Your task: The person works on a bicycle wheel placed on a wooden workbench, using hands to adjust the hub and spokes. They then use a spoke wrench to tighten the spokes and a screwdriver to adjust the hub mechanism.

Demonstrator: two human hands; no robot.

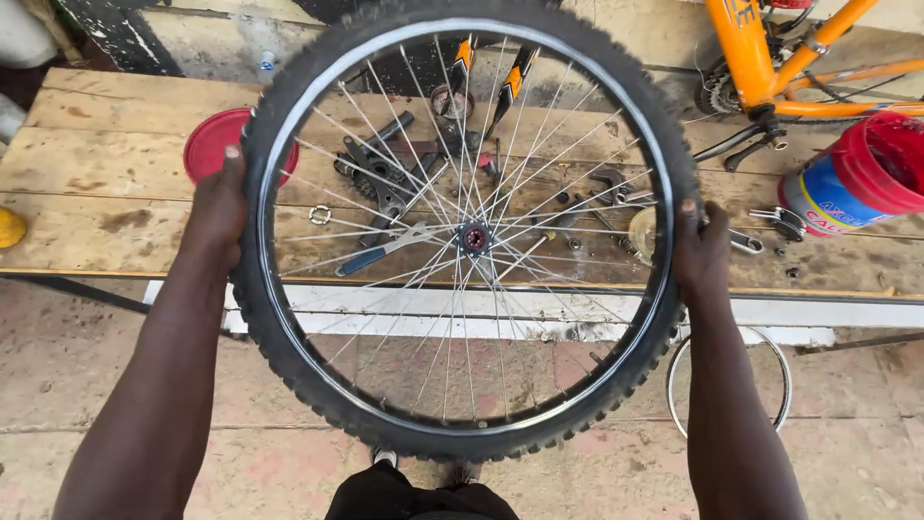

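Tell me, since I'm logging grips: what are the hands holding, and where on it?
A bicycle wheel, gripped by its knobby tyre: left hand on one side, right hand on the opposite side.

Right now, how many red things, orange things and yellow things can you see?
Red: 2, the round lid and the bucket
Orange: 1, the bike frame
Yellow: 1, the thing at the left edge
Total: 4
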